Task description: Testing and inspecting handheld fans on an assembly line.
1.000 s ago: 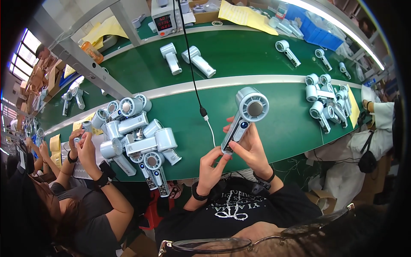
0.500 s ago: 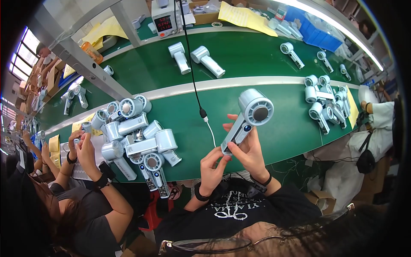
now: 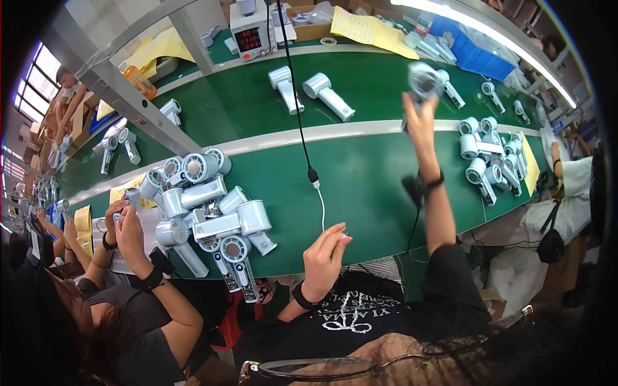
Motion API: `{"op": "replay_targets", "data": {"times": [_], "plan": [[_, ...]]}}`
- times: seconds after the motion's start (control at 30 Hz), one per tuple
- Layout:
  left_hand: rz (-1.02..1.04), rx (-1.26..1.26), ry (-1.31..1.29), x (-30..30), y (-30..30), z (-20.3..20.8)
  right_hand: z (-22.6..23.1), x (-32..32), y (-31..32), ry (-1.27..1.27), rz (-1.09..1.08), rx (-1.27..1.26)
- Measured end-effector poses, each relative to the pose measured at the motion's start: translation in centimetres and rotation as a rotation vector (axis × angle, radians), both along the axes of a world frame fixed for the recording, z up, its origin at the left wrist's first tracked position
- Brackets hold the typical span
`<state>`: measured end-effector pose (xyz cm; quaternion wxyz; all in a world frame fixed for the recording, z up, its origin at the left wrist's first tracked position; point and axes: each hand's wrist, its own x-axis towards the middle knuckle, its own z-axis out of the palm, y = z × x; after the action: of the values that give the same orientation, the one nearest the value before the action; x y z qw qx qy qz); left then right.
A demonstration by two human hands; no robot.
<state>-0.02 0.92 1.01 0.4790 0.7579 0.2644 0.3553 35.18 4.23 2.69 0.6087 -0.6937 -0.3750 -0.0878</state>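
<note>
My right hand [image 3: 421, 125] is stretched far forward, over the strip between the near table and the far green belt. It grips a light-blue handheld fan [image 3: 425, 78], whose round head is smeared by motion. Closer to me, at the table's front edge, my left hand [image 3: 323, 260] is closed in a pinch on the end of a white cable [image 3: 321, 204]. That cable hangs from a black lead [image 3: 313, 174] coming down from above. A large heap of similar fans [image 3: 222, 222] lies to the left of my left hand.
More fans [image 3: 328, 96] lie on the far belt [image 3: 225, 103]. Another fan pile [image 3: 483, 151] sits at the right of the near table. A power supply [image 3: 250, 35] with a red display and a blue bin [image 3: 479, 51] stand behind. At left, a co-worker's hands [image 3: 132, 235] hold a small part.
The fan has left my left hand's side and the white cable, carried forward and right by my right hand. My left hand stays near the front edge. Belt fans have shifted slightly right.
</note>
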Motion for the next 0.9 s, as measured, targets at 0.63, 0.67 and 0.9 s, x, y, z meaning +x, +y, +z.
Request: {"op": "replay_targets", "data": {"times": [0.63, 0.67, 0.9], "plan": [[0.015, -0.002, -0.024, -0.3, 1.2, 0.5, -8.0, 0.5, 14.2, -0.5, 0.132, -0.679], [0.012, -0.015, -0.032, -0.3, 1.2, 0.5, -8.0, 0.5, 14.7, -0.446, 0.085, -0.588], [-0.009, -0.12, -0.119, -1.3, 1.6, 0.8, 0.0, -3.2, 10.8, 0.757, 0.736, -0.224]]}}
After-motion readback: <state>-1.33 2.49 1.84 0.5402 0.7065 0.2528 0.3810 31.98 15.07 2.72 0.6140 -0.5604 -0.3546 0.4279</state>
